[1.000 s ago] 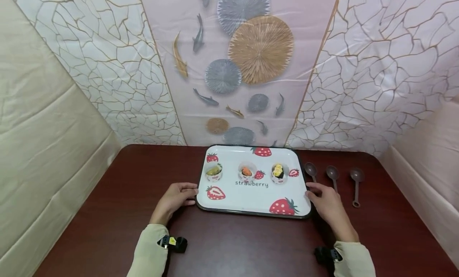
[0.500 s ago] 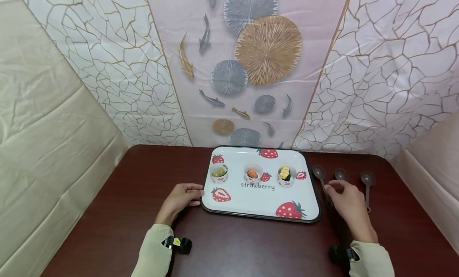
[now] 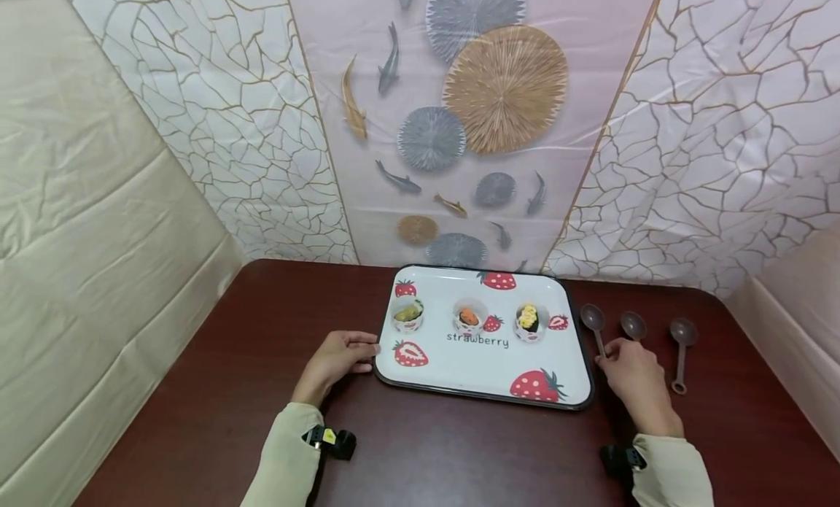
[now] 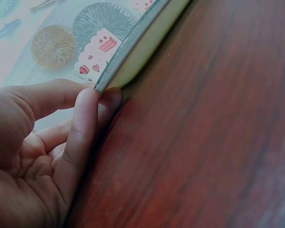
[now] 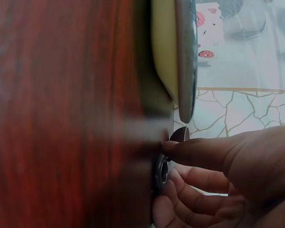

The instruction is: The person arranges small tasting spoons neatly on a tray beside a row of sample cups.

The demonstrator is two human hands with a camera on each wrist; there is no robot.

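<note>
In the head view my left hand [image 3: 337,361] pinches the left rim of a white strawberry-print tray [image 3: 479,372]; the left wrist view shows thumb and fingers at its rim [image 4: 135,45]. Three small paper cups stand on the tray: one with green food [image 3: 408,315], one with orange food [image 3: 469,316], one with yellow-topped food [image 3: 528,322]. Right of the tray, my right hand [image 3: 633,379] pinches the handle of the leftmost grey-brown measuring spoon [image 3: 593,318] and covers its end. The right wrist view shows a handle ring [image 5: 162,170] between thumb and fingers.
Two more measuring spoons lie to the right: the middle one [image 3: 633,324] partly hidden by my right hand, and the rightmost one [image 3: 682,346]. A patterned cloth wall [image 3: 502,91] rises behind the dark red table [image 3: 459,449]. Padded walls flank both sides.
My right hand has left the tray's right rim, moved right over the spoons, and now closes on the leftmost spoon's handle. The left hand stays at the tray. The head view has turned slightly.
</note>
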